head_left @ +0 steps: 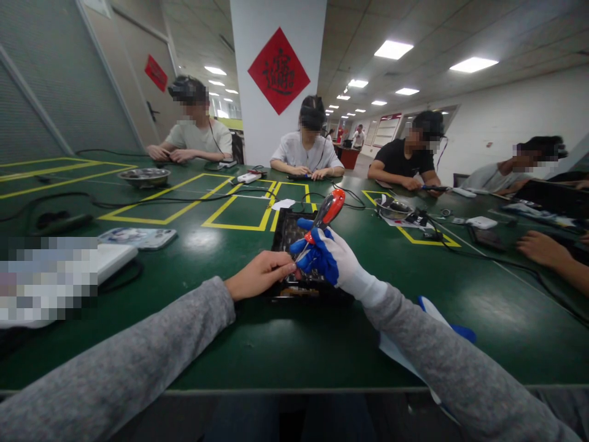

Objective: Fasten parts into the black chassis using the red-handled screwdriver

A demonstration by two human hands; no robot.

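My right hand (329, 252), in a white glove with blue-coated fingers, grips a screwdriver (332, 207) with a red and black handle. The handle leans up and to the right, and its thin shaft points down toward my left hand. My bare left hand (262, 273) is closed, thumb and fingers pinched together at the lower end of the shaft; whatever they pinch is too small to make out. Under both hands lies a black open-topped case (280, 232) with a dark, uneven interior. My hands hide much of its middle.
Another blue and white glove (435, 310) lies by my right forearm. A phone (138, 238) and a white box-like thing (110, 261) are at left. Metal bowls (145, 177) (393, 207), cables and a power strip (250, 177) lie farther off. Several people sit around the green table (207, 362).
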